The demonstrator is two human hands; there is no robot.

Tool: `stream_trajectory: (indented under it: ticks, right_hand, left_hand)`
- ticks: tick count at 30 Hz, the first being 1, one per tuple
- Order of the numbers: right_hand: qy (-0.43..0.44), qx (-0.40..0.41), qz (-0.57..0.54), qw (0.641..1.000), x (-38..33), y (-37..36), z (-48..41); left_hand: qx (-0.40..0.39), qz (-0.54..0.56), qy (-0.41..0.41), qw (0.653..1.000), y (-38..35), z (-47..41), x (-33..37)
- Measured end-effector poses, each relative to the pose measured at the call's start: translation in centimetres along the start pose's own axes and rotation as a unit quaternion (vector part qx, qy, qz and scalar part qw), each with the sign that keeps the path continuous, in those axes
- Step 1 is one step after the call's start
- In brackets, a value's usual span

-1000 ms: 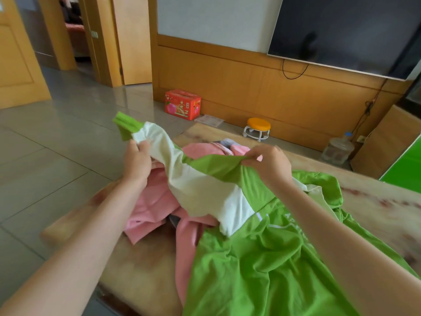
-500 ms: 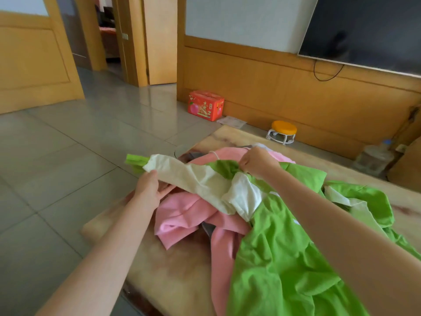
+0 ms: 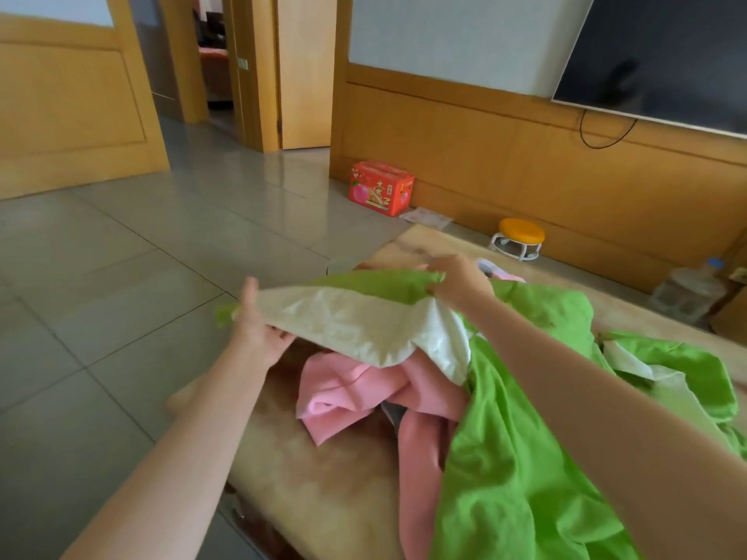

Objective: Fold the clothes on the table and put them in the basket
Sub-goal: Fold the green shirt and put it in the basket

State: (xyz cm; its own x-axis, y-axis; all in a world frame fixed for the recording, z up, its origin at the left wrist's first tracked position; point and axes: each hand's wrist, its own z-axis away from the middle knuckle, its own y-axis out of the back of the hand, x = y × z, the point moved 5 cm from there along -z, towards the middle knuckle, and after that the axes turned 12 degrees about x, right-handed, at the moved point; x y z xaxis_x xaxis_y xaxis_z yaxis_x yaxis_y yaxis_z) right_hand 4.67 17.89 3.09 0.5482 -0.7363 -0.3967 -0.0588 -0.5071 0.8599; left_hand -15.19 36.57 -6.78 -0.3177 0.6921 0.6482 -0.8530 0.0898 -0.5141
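Observation:
A green and white shirt (image 3: 509, 458) lies spread over the marbled table (image 3: 323, 491), with its white sleeve (image 3: 355, 321) stretched out flat to the left. My left hand (image 3: 258, 325) holds the sleeve's end, thumb over the cloth and fingers beneath it. My right hand (image 3: 456, 276) pinches the green shoulder seam farther back. A pink garment (image 3: 364, 390) lies crumpled under the sleeve. No basket is in view.
The table's left edge drops to a grey tiled floor (image 3: 121, 276). On the floor by the wooden wall stand a red carton (image 3: 382, 187), a small orange stool (image 3: 519, 238) and a water jug (image 3: 691, 289). A dark screen (image 3: 667, 54) hangs above.
The sleeve has been pulled out flatter and wider between my hands. My left hand has moved left and turned palm up under the cuff; the view has shifted left.

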Motion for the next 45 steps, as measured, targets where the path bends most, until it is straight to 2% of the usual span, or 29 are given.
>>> stream_trajectory:
  ticks: [1,3,6,9,12,16,19,21,23,25,27,29,31,33,36,38,39,41,43,44,45]
  right_hand:
    - [-0.003,-0.027,0.014,1.000,0.7,-0.9,0.4]
    - [0.002,-0.023,0.010,1.000,1.4,-1.0,0.6]
    - [-0.003,0.000,-0.008,1.000,2.4,0.6,0.3]
    - [-0.008,0.008,0.016,1.000,4.3,1.9,-0.5]
    - [-0.009,0.017,0.078,0.997,6.4,2.6,-0.5]
    - [-0.032,0.032,0.086,0.995,8.6,3.7,-0.5]
    - [-0.038,0.031,0.105,0.993,10.1,5.0,-0.7]
    - [-0.045,0.021,0.135,0.990,11.2,5.9,-0.8]
    - [-0.052,0.003,0.165,0.985,12.0,6.6,-0.7]
    - [-0.039,0.023,0.168,0.985,12.2,7.0,-0.5]
    - [-0.012,0.086,0.153,0.984,11.6,7.5,-0.4]
    - [0.003,0.148,0.135,0.980,10.6,8.2,-0.3]
    - [0.011,0.201,0.126,0.971,9.9,9.0,-0.6]
    - [0.012,0.230,0.123,0.965,9.5,9.4,-0.8]
    - [-0.023,0.205,0.092,0.974,10.0,8.3,-0.9]
    - [-0.061,0.106,0.040,0.992,11.1,5.7,-0.4]
    - [-0.059,0.044,0.004,0.997,11.5,4.3,0.2]
    - [-0.017,-0.029,-0.051,0.998,11.7,2.7,1.5]
    - [0.021,-0.020,-0.105,0.994,11.9,2.6,2.2]
    - [0.035,-0.003,-0.143,0.989,12.0,3.0,2.4]
    - [0.043,0.016,-0.176,0.983,12.2,3.7,2.6]
  left_hand:
    - [0.030,-0.061,-0.006,0.998,0.7,-0.3,-0.9]
    - [0.095,-0.119,-0.047,0.987,1.8,-1.3,-1.8]
    - [0.146,-0.079,-0.117,0.979,2.0,-1.7,-0.9]
    - [0.148,-0.048,-0.122,0.980,1.0,-1.6,0.0]
    - [0.137,-0.071,-0.140,0.978,0.6,-2.2,0.7]
    - [0.071,-0.148,-0.034,0.986,-0.3,0.8,-2.6]
    - [0.006,-0.204,-0.034,0.978,-1.5,4.1,-5.3]
    - [-0.006,-0.304,-0.108,0.946,-2.4,5.7,-6.2]
    - [-0.026,-0.384,-0.235,0.893,-4.0,6.9,-5.8]
    - [-0.091,-0.420,-0.297,0.853,-5.5,8.0,-5.9]
    - [-0.130,-0.427,-0.288,0.847,-6.4,8.5,-6.1]
    - [-0.141,-0.384,-0.286,0.867,-6.8,8.7,-5.8]
    - [-0.130,-0.347,-0.329,0.869,-7.0,9.2,-4.5]
    - [-0.110,-0.339,-0.387,0.851,-6.6,9.2,-3.3]
    - [-0.052,-0.391,-0.435,0.810,-5.4,8.5,-3.0]
    - [-0.056,-0.487,-0.400,0.774,-5.3,7.7,-4.1]
    - [-0.061,-0.559,-0.359,0.745,-5.2,7.5,-4.9]
    - [-0.010,-0.694,-0.314,0.648,-4.8,7.8,-5.5]
    - [0.068,-0.722,-0.402,0.558,-5.4,10.0,-4.6]
    - [0.081,-0.698,-0.477,0.528,-6.2,11.4,-4.3]
    - [0.070,-0.661,-0.541,0.515,-7.2,12.7,-4.4]
